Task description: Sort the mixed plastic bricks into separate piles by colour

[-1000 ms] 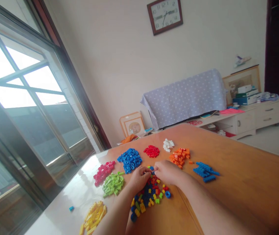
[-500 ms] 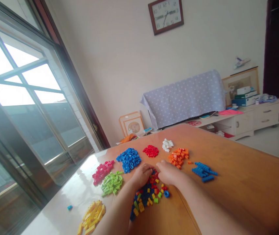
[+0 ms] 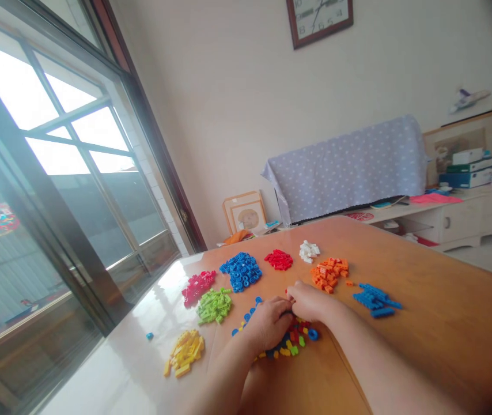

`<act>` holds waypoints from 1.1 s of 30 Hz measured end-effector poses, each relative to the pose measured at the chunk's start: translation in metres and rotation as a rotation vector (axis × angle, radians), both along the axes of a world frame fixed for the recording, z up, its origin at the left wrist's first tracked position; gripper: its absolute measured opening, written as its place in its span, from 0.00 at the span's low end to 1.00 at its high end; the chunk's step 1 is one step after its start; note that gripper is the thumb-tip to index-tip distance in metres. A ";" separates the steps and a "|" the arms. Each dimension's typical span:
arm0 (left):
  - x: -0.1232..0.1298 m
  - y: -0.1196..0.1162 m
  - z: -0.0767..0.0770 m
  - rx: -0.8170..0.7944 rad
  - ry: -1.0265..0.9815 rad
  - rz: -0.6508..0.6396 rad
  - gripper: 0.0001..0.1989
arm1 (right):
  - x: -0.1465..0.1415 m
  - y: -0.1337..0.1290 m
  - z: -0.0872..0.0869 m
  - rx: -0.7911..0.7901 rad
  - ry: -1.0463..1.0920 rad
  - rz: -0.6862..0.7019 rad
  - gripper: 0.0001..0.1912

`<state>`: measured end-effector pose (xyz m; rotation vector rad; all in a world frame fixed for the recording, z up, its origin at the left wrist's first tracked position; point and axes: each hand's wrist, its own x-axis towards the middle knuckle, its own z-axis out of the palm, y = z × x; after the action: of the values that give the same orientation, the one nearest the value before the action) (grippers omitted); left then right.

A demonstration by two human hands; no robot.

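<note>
A mixed pile of small building bricks, in red, yellow, green and blue, lies on the table under both hands. My left hand reaches over the pile with bent fingers somewhat apart, covering much of it. Its fingertips meet my right hand, whose fingers are curled together at the pile's far side. Whatever is between the right fingers is hidden; a speck of red shows beside them. Several round blue pieces peek out left of my left hand. A blue ring piece lies below my right wrist.
Around the hands on the wooden table are single-colour heaps: pink, lime green, yellow, round blue, red, white, orange and long blue bricks. One small blue piece lies apart at left.
The view has turned left, so everything sits further right. My left hand has moved across the pile to meet my right, uncovering round blue pieces at the pile's left side.
</note>
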<state>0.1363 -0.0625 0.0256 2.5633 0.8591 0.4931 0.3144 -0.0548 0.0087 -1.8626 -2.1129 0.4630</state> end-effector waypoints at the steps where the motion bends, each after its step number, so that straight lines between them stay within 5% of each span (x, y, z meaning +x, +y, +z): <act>1: -0.001 -0.004 0.001 0.004 0.004 -0.001 0.17 | 0.000 0.000 0.000 0.002 -0.001 0.005 0.12; 7: -0.014 -0.018 0.011 -0.030 -0.055 0.036 0.16 | -0.001 -0.002 0.006 -0.026 0.007 0.055 0.08; 15: -0.052 -0.003 0.005 -0.278 -0.479 0.337 0.16 | 0.001 0.002 0.002 -0.096 0.036 0.077 0.08; 19: -0.066 0.005 -0.012 -0.345 -0.436 0.360 0.18 | 0.001 0.010 -0.003 -0.030 0.138 0.028 0.10; 24: -0.070 0.015 -0.020 -0.163 -0.437 0.480 0.20 | 0.003 0.021 -0.008 0.236 0.185 -0.077 0.18; 33: -0.061 0.011 -0.016 -0.162 -0.241 0.372 0.28 | -0.007 0.018 -0.020 0.133 0.145 0.096 0.27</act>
<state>0.0753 -0.0513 0.0092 2.1485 1.2338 0.7872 0.3076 -0.0371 -0.0112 -1.6110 -2.0886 0.4528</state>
